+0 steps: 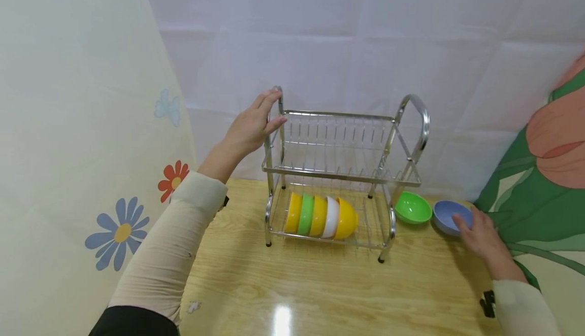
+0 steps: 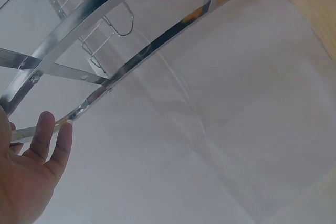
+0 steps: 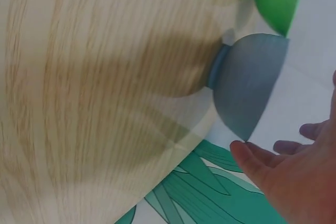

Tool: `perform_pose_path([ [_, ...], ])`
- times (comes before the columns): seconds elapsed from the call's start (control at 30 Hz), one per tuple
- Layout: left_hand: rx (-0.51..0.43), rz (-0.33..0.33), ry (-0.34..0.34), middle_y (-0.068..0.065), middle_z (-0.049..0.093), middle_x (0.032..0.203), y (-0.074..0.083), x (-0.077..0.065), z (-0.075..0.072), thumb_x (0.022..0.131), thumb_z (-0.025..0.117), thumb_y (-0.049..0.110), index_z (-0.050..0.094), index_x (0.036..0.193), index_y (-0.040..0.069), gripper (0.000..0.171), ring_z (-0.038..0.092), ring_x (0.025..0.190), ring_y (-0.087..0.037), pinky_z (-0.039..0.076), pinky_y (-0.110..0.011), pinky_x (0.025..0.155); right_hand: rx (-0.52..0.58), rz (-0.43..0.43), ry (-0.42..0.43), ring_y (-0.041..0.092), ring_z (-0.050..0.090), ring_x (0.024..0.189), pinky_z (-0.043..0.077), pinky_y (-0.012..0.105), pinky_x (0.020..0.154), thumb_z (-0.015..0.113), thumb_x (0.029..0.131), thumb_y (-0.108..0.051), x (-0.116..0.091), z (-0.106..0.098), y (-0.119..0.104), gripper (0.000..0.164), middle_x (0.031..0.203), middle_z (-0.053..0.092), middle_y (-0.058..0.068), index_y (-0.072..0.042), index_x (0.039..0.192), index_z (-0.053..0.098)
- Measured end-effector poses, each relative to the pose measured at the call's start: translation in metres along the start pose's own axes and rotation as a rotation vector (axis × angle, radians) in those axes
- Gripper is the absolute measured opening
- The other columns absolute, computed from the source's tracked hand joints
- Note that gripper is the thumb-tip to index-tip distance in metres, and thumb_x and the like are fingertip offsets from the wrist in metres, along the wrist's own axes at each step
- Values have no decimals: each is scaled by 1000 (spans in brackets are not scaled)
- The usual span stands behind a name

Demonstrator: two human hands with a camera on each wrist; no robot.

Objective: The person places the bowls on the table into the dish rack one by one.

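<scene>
Wooden table [image 1: 320, 280]: carries the rack and bowls.
Dish rack [image 1: 320, 173]: upright; five bowls [image 1: 318, 216] edgewise on its lower tier.
Left hand [image 1: 252, 125]: arm extended, hand raised against the rack's left handle [image 2: 142, 55], thumb apart; cannot tell whether it grips.
Right hand [image 1: 484, 239]: lowered, relaxed, thumb apart, grasping nothing, at the blue bowl's rim.
Blue bowl [image 1: 444, 214]: on table, right of rack.
Green bowl [image 1: 413, 208]: between rack and blue bowl.

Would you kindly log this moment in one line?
Left hand grip: on silver metal rack; right hand grip: at round blue bowl, contact unclear; round green bowl: beside rack; racked: round yellow, green, white bowls
</scene>
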State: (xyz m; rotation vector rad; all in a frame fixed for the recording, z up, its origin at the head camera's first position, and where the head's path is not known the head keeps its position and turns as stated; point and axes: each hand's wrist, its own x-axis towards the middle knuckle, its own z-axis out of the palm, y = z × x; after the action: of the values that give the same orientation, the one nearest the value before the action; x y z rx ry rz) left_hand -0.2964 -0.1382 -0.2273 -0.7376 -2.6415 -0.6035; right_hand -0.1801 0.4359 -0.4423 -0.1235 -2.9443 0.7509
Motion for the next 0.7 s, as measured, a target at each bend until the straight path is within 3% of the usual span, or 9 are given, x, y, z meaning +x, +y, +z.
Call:
perform_pose_path([
  [0.7,28,0,-6,0,13,170,-1,-3,-3,106,45,50,19,163,18,70,43,142,-36,35,-53,117,-69,6,-18,74,19,123,28,79,97,44,102,-55,19,18,19,102,141,4,57,26,146,1],
])
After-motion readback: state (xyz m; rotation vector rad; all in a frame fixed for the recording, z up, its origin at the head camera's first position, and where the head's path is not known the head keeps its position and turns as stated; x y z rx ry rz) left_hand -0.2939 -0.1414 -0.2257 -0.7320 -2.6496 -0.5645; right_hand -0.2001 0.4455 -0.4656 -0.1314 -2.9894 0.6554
